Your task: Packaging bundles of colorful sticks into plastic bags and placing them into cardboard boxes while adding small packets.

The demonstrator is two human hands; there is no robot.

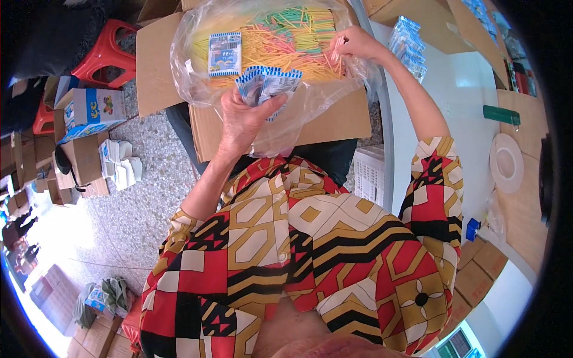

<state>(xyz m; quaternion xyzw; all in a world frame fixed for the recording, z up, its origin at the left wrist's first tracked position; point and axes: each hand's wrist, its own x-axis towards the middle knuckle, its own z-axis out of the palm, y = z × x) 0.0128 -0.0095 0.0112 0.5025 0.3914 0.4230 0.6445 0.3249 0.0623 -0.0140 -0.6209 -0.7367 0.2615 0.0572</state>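
Note:
In front of me a cardboard box [157, 71], lined with a clear plastic bag [186, 83], holds a heap of thin sticks [268, 43] in yellow, pink and green. My left hand [243, 118] is closed around several blue-and-white packets [268, 82], held fanned out over the box's near edge. A single blue-and-white packet [225, 55] lies flat on the sticks at the left. At the heap's right side, my right hand [357, 45] has its fingers pinched together on some pinkish sticks; its fingertips are partly hidden.
To the right, a pale table [444, 98] bears a row of blue-and-white packets [408, 49] and a green tool-like object [501, 115]. A white plastic crate [369, 173] stands below it. A red stool [107, 55] and a printed carton [95, 112] stand at the left.

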